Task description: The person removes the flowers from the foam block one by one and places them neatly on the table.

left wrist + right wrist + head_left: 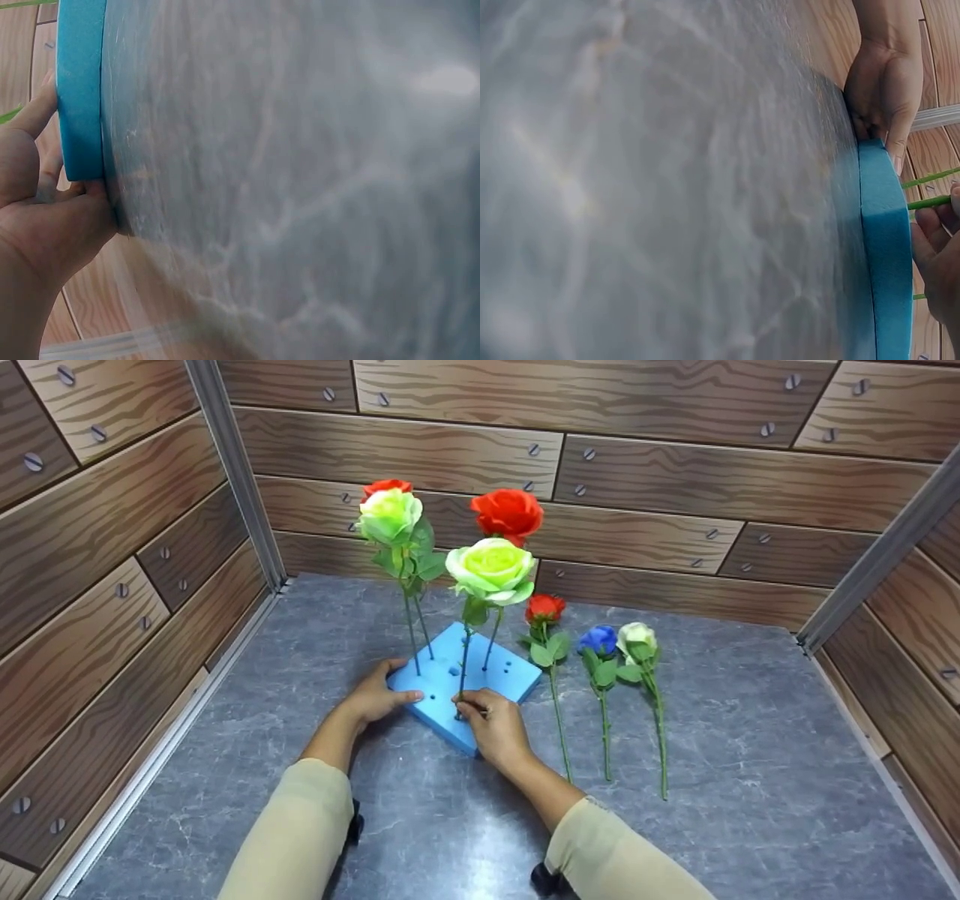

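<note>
A blue foam block (pixel 442 718) with small holes in its top lies on the table. My left hand (pixel 375 694) grips its left corner, thumb on top and fingers at the side; the left wrist view shows the hand (pixel 52 217) around the block's edge (pixel 79 97). My right hand (pixel 496 726) pinches the lower stem of a light green rose (pixel 491 570), which stands upright at the block's near part. Also upright in the block are another green rose (pixel 391 516), a red rose (pixel 507 513) and, partly hidden behind green petals, a second red rose (pixel 387 486).
Right of the block, a red rose (pixel 545 608), a blue rose (pixel 598 640) and a white rose (pixel 636 640) lie on the grey marbled table (pixel 750 735), stems toward me. Wood-patterned walls (pixel 637 532) with metal corner strips (pixel 232 465) enclose the table.
</note>
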`<action>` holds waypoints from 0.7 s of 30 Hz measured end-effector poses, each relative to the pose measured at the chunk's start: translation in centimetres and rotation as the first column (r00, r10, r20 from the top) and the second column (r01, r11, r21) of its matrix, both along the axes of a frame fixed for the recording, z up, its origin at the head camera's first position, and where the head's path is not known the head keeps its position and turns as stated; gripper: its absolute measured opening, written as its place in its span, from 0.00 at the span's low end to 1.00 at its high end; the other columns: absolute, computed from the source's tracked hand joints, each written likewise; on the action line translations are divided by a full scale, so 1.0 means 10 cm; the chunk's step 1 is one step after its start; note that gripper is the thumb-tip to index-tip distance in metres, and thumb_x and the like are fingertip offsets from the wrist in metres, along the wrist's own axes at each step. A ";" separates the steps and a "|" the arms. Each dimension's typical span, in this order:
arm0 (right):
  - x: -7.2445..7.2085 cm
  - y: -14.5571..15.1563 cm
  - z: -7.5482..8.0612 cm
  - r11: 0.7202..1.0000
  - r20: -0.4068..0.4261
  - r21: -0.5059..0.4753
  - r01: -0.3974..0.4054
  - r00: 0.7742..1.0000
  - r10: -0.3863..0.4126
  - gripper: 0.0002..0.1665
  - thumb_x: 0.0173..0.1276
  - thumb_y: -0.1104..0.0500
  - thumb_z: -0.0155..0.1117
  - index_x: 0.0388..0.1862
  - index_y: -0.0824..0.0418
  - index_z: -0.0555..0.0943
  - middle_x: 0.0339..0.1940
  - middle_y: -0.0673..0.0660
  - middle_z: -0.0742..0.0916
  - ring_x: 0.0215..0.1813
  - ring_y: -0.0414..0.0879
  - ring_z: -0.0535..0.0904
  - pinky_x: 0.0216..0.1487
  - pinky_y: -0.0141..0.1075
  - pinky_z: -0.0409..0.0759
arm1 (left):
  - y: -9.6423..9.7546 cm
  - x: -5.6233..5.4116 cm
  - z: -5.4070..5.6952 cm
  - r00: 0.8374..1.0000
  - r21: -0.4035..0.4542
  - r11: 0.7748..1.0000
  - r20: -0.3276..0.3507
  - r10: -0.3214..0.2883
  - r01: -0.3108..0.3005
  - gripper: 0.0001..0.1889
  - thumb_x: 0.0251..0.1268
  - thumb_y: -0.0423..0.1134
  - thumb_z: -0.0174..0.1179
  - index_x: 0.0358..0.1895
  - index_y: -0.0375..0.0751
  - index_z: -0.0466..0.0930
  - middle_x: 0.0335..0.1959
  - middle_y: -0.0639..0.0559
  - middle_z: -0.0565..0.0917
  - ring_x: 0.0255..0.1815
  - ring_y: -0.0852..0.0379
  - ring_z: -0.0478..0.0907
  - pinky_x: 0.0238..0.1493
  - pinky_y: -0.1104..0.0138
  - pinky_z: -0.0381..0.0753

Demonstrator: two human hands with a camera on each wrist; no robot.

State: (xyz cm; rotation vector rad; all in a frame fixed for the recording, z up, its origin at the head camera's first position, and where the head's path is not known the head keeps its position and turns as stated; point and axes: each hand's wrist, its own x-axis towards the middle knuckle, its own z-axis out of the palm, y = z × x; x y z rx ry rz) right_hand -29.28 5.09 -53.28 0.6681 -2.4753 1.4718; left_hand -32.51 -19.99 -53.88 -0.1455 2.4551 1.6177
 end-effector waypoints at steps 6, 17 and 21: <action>0.02 0.00 0.00 1.000 -0.017 0.009 0.001 1.000 -0.001 0.09 0.78 0.63 0.69 0.51 0.62 0.92 0.45 0.57 0.94 0.44 0.49 0.93 0.46 0.32 0.90 | 0.00 0.01 0.00 1.000 -0.003 1.000 0.005 0.003 -0.003 0.47 0.71 0.50 0.74 0.86 0.45 0.58 0.89 0.34 0.55 0.91 0.34 0.49 0.90 0.41 0.50; 0.06 0.03 0.11 0.995 -0.010 -0.096 -0.031 0.999 0.030 0.09 0.80 0.62 0.67 0.51 0.63 0.92 0.45 0.57 0.93 0.45 0.56 0.91 0.42 0.32 0.89 | 0.01 0.01 0.00 1.000 0.006 1.000 0.004 0.004 -0.004 0.47 0.70 0.49 0.75 0.86 0.45 0.59 0.89 0.35 0.56 0.91 0.34 0.51 0.90 0.42 0.52; 0.11 0.07 0.14 0.993 0.008 -0.116 -0.038 0.999 0.039 0.09 0.80 0.63 0.66 0.51 0.61 0.92 0.46 0.57 0.92 0.48 0.54 0.91 0.45 0.35 0.92 | 0.00 0.01 0.00 1.000 0.013 1.000 0.009 0.006 -0.006 0.47 0.70 0.49 0.75 0.86 0.45 0.59 0.89 0.34 0.56 0.91 0.34 0.51 0.90 0.42 0.53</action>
